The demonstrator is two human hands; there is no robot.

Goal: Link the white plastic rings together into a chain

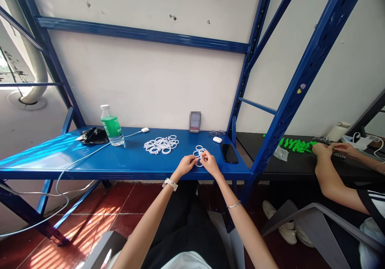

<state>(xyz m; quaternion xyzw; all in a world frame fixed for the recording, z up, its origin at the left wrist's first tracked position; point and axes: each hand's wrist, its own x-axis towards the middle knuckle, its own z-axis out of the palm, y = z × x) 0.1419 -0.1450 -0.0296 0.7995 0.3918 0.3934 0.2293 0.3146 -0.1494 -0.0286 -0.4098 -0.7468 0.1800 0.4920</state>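
Near the front edge of the blue table, my left hand [186,165] and my right hand [209,163] almost meet, fingertips pinched. Between them they hold a thin white ring [198,165], its outline partly covered by my fingers. Just beyond my fingertips, a few more white rings [199,147] lie on the tabletop. To the left of my hands is a loose, overlapping heap of several white rings [166,150]. Fine detail of the rings is too small to tell.
The blue table [132,162] also bears a water bottle [112,127], a black bag [94,136], a white cable, a phone on a stand [195,122], glasses [217,133], an earbud case [217,140] and a black phone [229,153]. At right, a co-worker's hands [324,150] handle green pieces [297,145].
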